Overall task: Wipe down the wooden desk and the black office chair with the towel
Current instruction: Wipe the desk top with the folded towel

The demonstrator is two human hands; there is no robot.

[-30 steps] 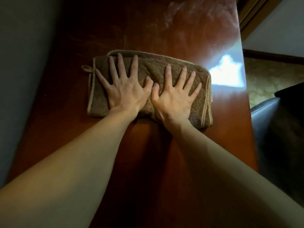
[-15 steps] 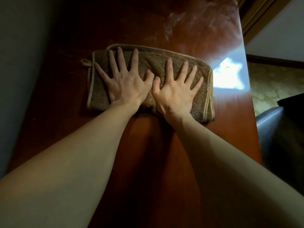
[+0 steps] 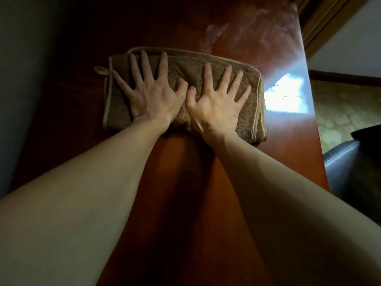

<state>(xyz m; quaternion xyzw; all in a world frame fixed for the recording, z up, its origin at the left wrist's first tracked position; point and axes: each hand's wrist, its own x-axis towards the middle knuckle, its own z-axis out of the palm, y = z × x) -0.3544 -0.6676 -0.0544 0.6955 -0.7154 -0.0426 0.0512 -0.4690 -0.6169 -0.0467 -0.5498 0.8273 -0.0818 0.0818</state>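
Folded towel, soft and likely light, slides under left hand and right hand, fingers spread, palms pressed flat on desk.

I'm reading the towel as mottled brown with pale tan piping | I'm seeing the desk showing glossy reddish-brown, carrying whitish smears and a white-blue glare patch | chair is showing black-grey | carpet is showing yellow-beige with blotchy cells | wall is looking grey
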